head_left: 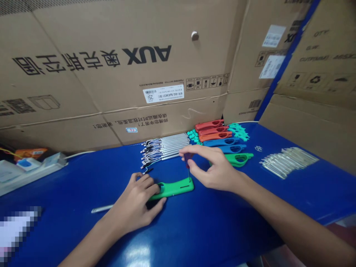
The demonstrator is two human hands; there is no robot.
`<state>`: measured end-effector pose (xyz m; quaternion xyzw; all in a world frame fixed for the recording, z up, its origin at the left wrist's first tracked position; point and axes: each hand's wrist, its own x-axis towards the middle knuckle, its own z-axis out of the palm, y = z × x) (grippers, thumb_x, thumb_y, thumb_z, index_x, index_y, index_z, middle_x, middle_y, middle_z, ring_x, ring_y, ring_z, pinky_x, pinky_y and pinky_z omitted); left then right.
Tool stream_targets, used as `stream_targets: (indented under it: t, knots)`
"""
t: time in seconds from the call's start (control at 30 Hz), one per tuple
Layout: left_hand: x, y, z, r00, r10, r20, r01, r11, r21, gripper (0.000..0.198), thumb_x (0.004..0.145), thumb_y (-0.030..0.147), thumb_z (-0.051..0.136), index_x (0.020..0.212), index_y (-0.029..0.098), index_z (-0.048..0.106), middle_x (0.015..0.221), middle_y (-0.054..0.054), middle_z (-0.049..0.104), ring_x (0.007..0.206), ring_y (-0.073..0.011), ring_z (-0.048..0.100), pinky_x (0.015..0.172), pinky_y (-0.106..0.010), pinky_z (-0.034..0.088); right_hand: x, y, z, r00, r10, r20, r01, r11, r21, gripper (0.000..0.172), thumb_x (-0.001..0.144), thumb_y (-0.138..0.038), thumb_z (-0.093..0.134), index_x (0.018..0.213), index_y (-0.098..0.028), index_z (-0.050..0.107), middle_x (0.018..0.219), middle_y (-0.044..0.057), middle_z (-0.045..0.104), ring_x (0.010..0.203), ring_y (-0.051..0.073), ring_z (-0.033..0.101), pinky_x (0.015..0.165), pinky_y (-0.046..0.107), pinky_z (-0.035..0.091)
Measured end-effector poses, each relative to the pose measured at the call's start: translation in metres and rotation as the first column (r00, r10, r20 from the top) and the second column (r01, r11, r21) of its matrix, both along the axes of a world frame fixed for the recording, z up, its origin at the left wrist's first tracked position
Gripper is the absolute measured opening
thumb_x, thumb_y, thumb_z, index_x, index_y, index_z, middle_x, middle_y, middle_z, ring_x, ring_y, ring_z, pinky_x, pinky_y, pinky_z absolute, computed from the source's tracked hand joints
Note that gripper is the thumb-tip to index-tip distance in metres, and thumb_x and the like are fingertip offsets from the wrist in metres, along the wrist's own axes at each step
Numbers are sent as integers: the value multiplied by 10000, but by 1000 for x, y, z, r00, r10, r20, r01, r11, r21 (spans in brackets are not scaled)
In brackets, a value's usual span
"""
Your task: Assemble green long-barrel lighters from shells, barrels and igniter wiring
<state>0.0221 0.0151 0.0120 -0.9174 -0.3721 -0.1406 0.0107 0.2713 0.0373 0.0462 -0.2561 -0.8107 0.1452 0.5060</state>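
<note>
A green stick lighter [178, 188] lies flat on the blue table, its metal tube [101, 208] sticking out to the left beneath my wrist. My left hand [143, 198] is closed over the lighter's trigger end and holds it down. Between thumb and fingers, my right hand [213, 167] grips a small screwdriver [187, 159] with a dark red handle. The screwdriver stands upright, its thin shaft reaching the right end of the lighter's body. Whether a screw sits under the tip is too small to tell.
Behind my hands lie silver rods with wires [174, 145], teal parts [238, 131], and red [210, 125], blue [222, 142] and green [239, 159] lighter casings. Metal tubes [286, 161] lie at right. A power strip [33, 172] is at left. Cardboard [111, 74] walls the back.
</note>
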Motion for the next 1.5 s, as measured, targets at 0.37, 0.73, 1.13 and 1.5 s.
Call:
stream_targets:
  t: [0.37,0.73,1.13,1.5]
  knots:
    - [-10,0,2,997,10,71,-1,992,-122,350,1026,291,285,804,194,537,692,-15,582,592,-170,535,588,-281,399,6,3,0,966,-164,-198,143,983,-115,288,952,-140,437,1167,-214,614,989,54,638,876,168,632,771,342,543]
    - [-8,2,5,988,151,40,-106,839,-534,459,1029,462,240,815,204,554,664,23,547,603,-137,495,602,-230,385,4,7,-3,991,-125,40,127,991,-37,291,882,-43,422,1001,-159,661,924,58,674,858,154,620,784,298,495]
    - [-12,-2,16,965,262,-16,-238,847,-475,407,1025,436,226,848,226,526,663,17,543,605,-165,514,601,-253,327,4,9,-6,988,-137,66,139,990,-20,284,886,-36,422,993,-117,673,928,75,682,866,147,625,803,287,495]
    - [-15,-1,9,972,182,-150,-215,945,-245,352,1045,338,252,968,223,575,667,2,623,579,-203,620,557,-287,353,-1,7,-9,990,-122,67,132,976,-172,269,899,-93,434,1053,-136,651,882,50,656,762,138,614,702,292,504]
